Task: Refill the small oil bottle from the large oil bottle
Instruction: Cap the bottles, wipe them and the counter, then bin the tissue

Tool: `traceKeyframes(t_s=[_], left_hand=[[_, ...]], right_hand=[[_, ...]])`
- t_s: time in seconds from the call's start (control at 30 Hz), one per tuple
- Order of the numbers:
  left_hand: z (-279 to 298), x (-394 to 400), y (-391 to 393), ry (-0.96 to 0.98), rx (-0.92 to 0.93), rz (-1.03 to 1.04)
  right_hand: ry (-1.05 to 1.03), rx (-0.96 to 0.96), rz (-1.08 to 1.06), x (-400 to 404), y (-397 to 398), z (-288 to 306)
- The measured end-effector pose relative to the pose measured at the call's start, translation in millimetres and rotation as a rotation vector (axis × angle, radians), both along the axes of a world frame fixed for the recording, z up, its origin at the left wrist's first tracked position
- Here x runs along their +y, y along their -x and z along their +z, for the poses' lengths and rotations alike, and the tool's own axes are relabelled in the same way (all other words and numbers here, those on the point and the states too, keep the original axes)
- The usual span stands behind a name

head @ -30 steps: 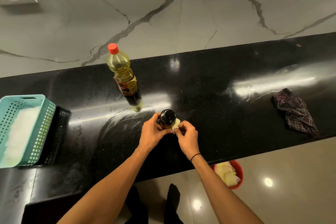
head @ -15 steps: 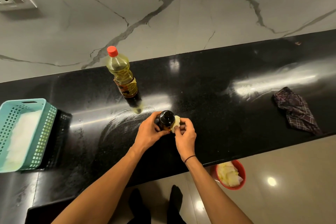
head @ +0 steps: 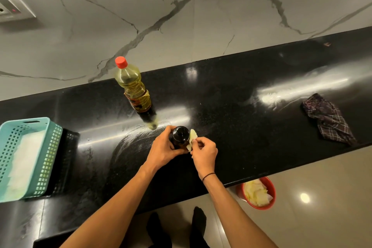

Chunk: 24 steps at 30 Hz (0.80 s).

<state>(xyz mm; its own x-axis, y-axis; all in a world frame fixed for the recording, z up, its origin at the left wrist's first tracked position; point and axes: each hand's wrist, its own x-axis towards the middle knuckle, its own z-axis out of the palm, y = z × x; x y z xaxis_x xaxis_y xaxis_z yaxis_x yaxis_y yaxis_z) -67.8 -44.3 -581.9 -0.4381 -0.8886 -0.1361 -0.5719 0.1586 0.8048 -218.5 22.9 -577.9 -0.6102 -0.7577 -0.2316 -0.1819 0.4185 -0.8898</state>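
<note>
The small dark oil bottle (head: 180, 136) stands on the black counter (head: 241, 127), its black cap on. My left hand (head: 163, 148) grips its left side. My right hand (head: 204, 152) pinches a pale tissue (head: 192, 140) pressed against the bottle's right side. The large oil bottle (head: 133, 88), with a red cap and yellow oil, stands upright just behind the small one, apart from both hands.
A teal basket (head: 40, 147) holding white tissue sits at the counter's left on a black tray. A dark checked cloth (head: 328, 120) lies at the right. On the floor below the counter edge is a red bowl (head: 270, 197) of used tissues. A marble wall rises behind.
My right hand has slid the tissue a little down and round the small bottle's right side. My left hand keeps its hold. The large bottle has not moved.
</note>
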Motion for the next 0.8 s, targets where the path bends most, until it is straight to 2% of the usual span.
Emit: traceKeyframes(t_s=[0.1,0.23,0.33,0.43,0.5,0.6,0.7,0.8], left_hand=[[4,-8,-4,-0.066,0.028,-0.096],[9,-24,-12,-0.088,0.043,-0.19],[6,-23,-14,-0.071,0.044,-0.155],[4,-15,-12,-0.036,0.074,-0.07],[5,-11,-10,-0.008,0.085,-0.021],[8,-8,-9,0.026,0.058,0.029],[12,-11,-10,-0.001,0.039,-0.015],[14,-19,-15,-0.06,0.029,-0.132]], right_hand=[[0.096,-0.054,-0.017,0,-2,8],[-0.018,0.013,0.017,-9,-6,0],[-0.096,-0.036,0.013,-6,-8,-9],[0.032,-0.076,-0.029,4,-17,-2],[0.117,-0.032,0.012,6,-23,5],[0.082,0.026,0.076,1,-26,-1],[0.021,0.031,0.074,0,-21,-4],[0.082,-0.003,0.005,1,-13,-1]])
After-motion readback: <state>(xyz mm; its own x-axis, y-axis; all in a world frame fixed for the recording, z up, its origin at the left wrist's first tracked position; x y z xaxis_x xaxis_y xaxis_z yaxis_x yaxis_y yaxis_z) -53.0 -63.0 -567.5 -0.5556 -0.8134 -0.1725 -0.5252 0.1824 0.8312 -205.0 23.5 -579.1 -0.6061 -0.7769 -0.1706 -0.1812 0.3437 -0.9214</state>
